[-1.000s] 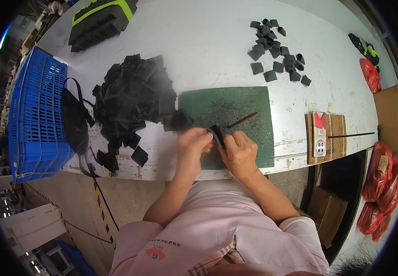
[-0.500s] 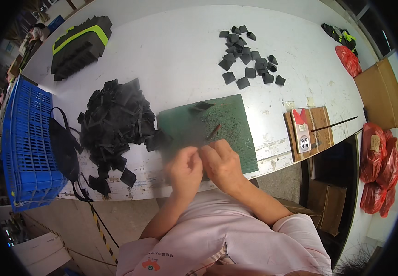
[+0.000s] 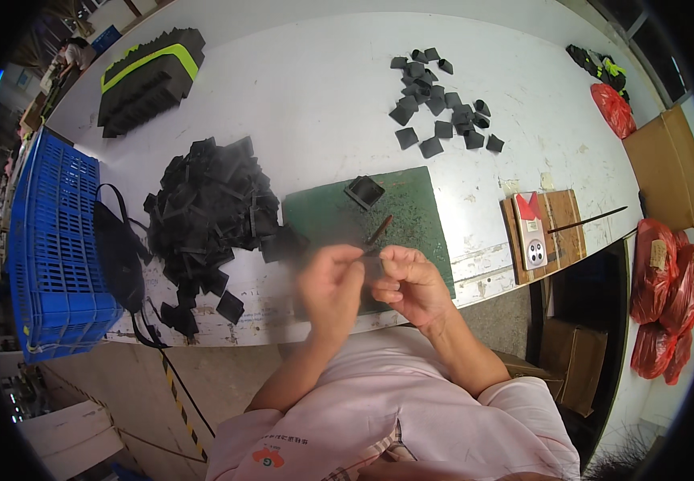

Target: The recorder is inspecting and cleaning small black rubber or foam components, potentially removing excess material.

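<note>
Bare left hand (image 3: 332,282) and bare right hand (image 3: 417,287) above a green rectangular mat's (image 3: 415,204) near half, fingers curled, cannot tell whether pinching anything, square black piece (image 3: 364,192) by its far edge, open white tabletop (image 3: 323,96) beyond.

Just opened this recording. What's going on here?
A person has their left hand and right hand close together over the near part of a green mat, fingertips almost meeting; what they hold, if anything, is unclear. A squarish black piece and a thin brown stick lie on the mat, beyond the hands. A large heap of black pieces sits to the left, and a smaller scattered group farther across the white table.
</note>
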Action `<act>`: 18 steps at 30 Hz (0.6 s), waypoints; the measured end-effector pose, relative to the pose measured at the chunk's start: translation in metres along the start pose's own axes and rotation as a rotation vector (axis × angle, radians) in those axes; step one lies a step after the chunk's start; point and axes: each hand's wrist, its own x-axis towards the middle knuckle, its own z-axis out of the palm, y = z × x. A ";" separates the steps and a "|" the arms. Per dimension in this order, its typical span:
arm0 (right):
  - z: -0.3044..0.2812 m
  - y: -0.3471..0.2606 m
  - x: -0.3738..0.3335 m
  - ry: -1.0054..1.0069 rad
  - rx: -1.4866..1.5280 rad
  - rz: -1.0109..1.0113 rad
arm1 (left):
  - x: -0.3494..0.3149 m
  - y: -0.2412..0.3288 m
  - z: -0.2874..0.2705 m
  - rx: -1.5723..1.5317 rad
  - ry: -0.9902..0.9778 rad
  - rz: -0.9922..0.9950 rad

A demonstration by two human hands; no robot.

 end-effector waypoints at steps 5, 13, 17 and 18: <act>0.037 -0.030 -0.005 -0.021 -0.747 -0.264 | 0.033 0.015 -0.013 -1.244 -0.463 -0.558; 0.015 -0.047 0.027 -0.122 -0.724 -0.186 | 0.042 0.018 -0.008 -0.883 -0.412 -0.576; 0.021 -0.045 0.022 0.024 -0.999 -0.469 | 0.038 0.035 0.004 -0.097 -0.170 -0.017; 0.023 -0.044 0.019 0.164 -1.177 -0.658 | 0.040 0.037 0.005 -0.094 -0.172 -0.016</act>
